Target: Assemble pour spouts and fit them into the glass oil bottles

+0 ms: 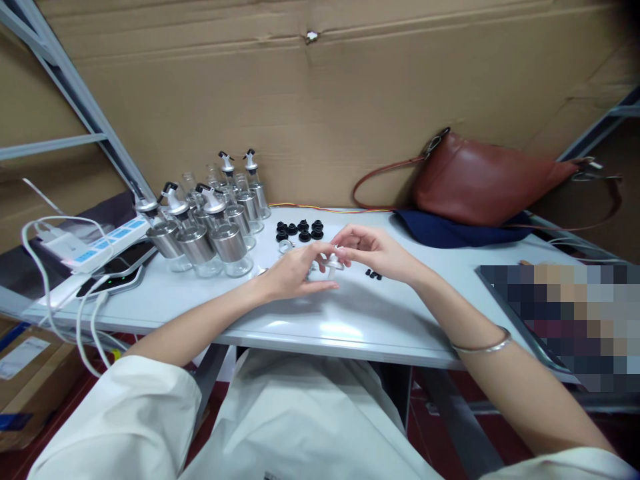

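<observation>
One pale pc [332, 265] b/w pinching fingers of R hand [383, 255]; L hand [293, 272] thumb-out, grip unclear

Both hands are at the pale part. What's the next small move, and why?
Perhaps settle the pale part in the left hand and reach with the right hand for a small black piece: those lie close by, and no black shows on the part, unlike the spouts on the bottles.

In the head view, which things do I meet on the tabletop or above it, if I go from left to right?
White power strip → metal-sleeved glass bottles → left hand → right hand → body of the brown handbag.
</observation>
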`<state>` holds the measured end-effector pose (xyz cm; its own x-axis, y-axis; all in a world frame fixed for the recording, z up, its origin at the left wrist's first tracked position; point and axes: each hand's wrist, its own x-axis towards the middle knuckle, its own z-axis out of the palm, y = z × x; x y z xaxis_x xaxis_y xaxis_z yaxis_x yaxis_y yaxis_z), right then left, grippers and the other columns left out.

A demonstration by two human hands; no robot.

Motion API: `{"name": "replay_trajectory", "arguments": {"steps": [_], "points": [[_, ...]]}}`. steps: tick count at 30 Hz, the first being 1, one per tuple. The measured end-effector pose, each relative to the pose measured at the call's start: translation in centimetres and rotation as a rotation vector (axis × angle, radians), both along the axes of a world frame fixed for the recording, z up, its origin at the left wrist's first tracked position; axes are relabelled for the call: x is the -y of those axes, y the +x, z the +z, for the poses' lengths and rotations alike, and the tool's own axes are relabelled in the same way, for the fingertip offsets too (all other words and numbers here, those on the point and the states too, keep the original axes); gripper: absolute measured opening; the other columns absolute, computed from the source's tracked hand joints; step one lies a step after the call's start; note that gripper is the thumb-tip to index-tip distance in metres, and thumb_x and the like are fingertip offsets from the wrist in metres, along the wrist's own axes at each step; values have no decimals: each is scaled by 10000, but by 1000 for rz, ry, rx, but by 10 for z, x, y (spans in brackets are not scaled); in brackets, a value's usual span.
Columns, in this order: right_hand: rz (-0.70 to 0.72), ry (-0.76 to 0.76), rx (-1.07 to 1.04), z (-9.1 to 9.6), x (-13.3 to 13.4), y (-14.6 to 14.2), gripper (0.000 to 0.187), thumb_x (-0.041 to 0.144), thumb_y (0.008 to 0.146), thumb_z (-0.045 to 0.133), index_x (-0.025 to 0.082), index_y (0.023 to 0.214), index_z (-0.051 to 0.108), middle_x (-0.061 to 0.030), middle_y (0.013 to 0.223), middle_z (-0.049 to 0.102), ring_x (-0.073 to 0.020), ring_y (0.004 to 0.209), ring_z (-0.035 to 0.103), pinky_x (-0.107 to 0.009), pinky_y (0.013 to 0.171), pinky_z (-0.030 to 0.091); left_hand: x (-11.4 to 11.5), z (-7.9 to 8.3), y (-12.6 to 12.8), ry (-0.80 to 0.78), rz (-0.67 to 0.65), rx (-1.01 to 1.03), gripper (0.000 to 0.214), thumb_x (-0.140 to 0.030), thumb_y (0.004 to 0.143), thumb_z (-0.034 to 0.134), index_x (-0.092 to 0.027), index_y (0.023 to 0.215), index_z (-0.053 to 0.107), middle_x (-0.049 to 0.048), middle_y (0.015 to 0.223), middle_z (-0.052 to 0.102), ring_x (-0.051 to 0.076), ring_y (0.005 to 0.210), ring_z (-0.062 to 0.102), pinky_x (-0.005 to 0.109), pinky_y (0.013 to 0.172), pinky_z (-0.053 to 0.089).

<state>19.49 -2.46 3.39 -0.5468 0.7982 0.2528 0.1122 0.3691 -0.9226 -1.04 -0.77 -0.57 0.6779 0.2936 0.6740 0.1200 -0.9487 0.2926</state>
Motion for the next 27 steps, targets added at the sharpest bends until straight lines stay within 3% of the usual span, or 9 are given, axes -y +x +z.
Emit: {"name": "replay_trajectory", "arguments": {"steps": [5, 14, 20, 24, 27], "points": [[-33, -2, 25, 2, 1, 1, 350, 504, 772, 672, 183, 889, 596, 0, 667, 610, -138, 632, 575, -284, 618, 464, 5, 5, 1, 108, 18, -129, 282, -344, 923, 511, -192, 1155, 460, 74, 1030, 690, 150, 816, 665, 299, 772, 518], [-67, 118, 97, -1, -2, 3, 280, 444, 847, 578, 175, 903, 633, -19, 684, 626, -151, 650, 588, -284, 635, 470, 4, 4, -1, 210, 94, -279, 302, -364, 961, 421, -174, 1186, 487, 88, 1043, 699, 155, 807, 670, 303, 765, 493], [-314, 463, 593, -2, -20, 27, 210, 259, 844, 487, 165, 831, 675, -82, 779, 699, -195, 695, 614, -322, 694, 456, 4, 3, 0, 280, 108, -289, 294, -340, 968, 418, -140, 1159, 517, 86, 949, 706, 153, 790, 666, 280, 732, 477], [-308, 382, 905, -6, -31, 48, 188, 210, 777, 531, 174, 721, 707, -75, 773, 727, -209, 697, 632, -311, 678, 459, 3, 3, 0, 279, 121, -313, 289, -336, 971, 409, -143, 1155, 520, 83, 942, 706, 152, 776, 663, 279, 727, 477], [-254, 295, 955, -6, -32, 55, 165, 214, 739, 566, 185, 688, 720, -51, 728, 729, -194, 649, 631, -291, 622, 464, 3, 3, 0, 288, 122, -312, 283, -334, 972, 408, -140, 1142, 525, 79, 933, 706, 148, 766, 664, 276, 727, 478]]}}
